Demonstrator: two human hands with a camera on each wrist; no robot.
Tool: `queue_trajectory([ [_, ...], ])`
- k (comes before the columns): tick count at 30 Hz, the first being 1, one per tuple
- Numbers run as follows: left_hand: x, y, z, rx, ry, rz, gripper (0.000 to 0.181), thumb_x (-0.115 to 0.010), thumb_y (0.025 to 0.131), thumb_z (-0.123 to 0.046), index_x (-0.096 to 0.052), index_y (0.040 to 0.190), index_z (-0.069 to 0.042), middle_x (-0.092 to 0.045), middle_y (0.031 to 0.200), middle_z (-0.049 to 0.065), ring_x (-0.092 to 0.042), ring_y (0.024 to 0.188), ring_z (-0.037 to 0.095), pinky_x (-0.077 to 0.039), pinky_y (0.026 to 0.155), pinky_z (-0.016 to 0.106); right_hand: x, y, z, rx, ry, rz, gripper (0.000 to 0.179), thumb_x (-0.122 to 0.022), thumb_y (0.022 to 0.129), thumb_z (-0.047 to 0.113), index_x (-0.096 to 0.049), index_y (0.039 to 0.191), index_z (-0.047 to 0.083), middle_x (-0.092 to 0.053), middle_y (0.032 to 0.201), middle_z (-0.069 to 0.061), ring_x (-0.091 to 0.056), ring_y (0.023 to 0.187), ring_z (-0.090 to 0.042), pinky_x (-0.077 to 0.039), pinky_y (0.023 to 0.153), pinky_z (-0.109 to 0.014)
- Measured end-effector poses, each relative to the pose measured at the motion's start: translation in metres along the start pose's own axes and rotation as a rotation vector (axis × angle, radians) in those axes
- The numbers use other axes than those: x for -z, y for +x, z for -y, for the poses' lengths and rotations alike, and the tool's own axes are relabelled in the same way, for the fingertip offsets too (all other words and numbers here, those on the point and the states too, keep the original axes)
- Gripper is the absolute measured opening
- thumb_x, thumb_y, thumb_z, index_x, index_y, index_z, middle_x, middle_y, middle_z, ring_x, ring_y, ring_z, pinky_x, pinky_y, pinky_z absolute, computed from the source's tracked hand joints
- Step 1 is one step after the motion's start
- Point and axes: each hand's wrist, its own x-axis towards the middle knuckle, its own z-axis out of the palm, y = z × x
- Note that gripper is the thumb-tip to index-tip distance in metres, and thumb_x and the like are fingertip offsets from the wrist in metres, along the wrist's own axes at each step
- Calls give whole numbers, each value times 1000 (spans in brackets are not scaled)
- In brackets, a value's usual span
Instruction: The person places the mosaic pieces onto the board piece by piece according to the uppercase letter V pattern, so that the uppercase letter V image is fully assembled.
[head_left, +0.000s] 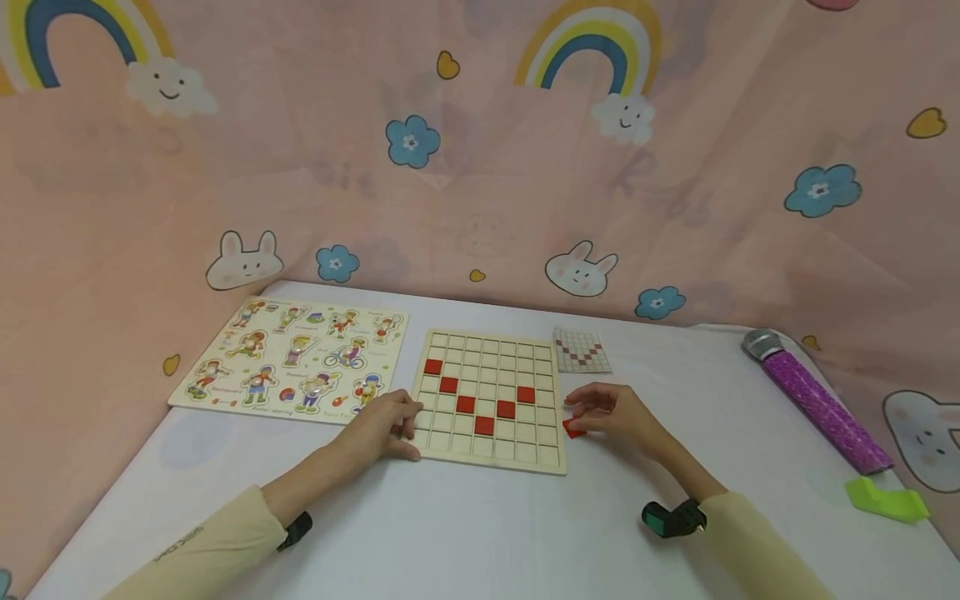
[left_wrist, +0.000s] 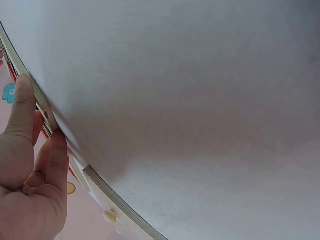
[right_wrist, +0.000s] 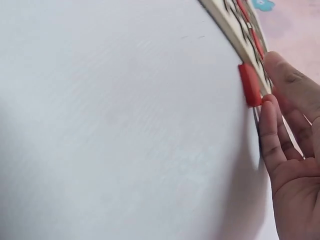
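A square wooden grid board (head_left: 457, 443) lies flat on the table, with several red square tiles (head_left: 483, 426) set in its cells in a V shape. At the board's near left corner, my left hand (head_left: 381, 427) holds the edge, thumb on the near side and fingers along the left side; the left wrist view shows these fingers (left_wrist: 59, 155) against the wood. My right hand (head_left: 617, 414) is just beyond the right edge, pinching a loose red tile (head_left: 573, 428) at its fingertips. That tile stands tilted beside the board's rim in the right wrist view.
A small pattern card (head_left: 583, 351) with a red V lies behind my right hand. A sports picture puzzle (head_left: 288, 358) sits at the left. Far right are a purple glittery microphone (head_left: 821, 404) and a lime green piece (head_left: 887, 500). A pink printed cloth (head_left: 480, 183) hangs behind.
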Motion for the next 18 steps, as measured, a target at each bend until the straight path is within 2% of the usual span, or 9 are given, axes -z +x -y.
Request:
queue_trajectory([
  [8,0,0,-1,12,-11,6,35,-87,61,-14,-53,66,-8,-56,88,1,-46,73,9,-43,68,23,2,-12,-3,46,-87,60,40,-79,78,13,-64,113,1,-66,109,-12,-59,94,-23,-49,80,-18],
  [18,1,0,1,3,10,6,36,-87,61,-17,-53,64,-9,-59,91,3,-48,77,11,-45,72,25,7,-21,-3,45,-81,32,38,-79,78,9,-63,111,-4,-65,105,-14,-58,90,-24,-52,79,-22],
])
